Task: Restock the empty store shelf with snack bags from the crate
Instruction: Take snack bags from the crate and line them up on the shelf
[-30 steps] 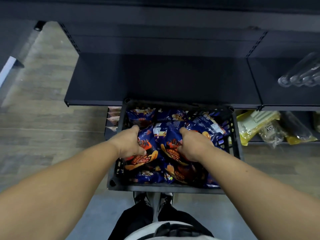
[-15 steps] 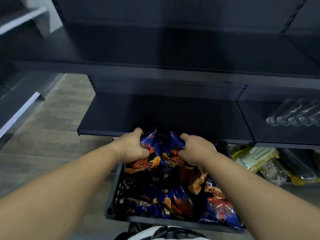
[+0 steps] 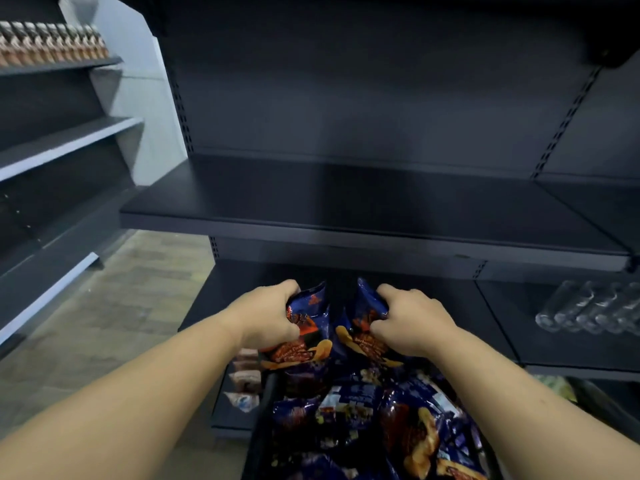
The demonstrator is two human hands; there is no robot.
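Note:
My left hand (image 3: 268,315) grips a blue and orange snack bag (image 3: 308,336) by its upper left side. My right hand (image 3: 410,318) grips a second blue snack bag (image 3: 365,327) by its upper right side. Both bags are lifted above the black crate (image 3: 258,434), which holds several more blue snack bags (image 3: 381,420) at the bottom of the view. A dark bare shelf (image 3: 346,202) spans the view above and beyond my hands, and another dark shelf (image 3: 491,327) lies at hand level behind the bags.
Clear plastic bottles (image 3: 588,308) lie on the right section of the lower shelf. Small packets (image 3: 244,379) sit on a low shelf left of the crate. Another shelving unit (image 3: 52,147) stands to the left, with a row of bottles (image 3: 52,43) on top. Wooden floor (image 3: 104,323) runs between.
Both hands have lifted their snack bags up out of the crate toward the shelves. My view has tilted upward, bringing the higher bare shelf into sight.

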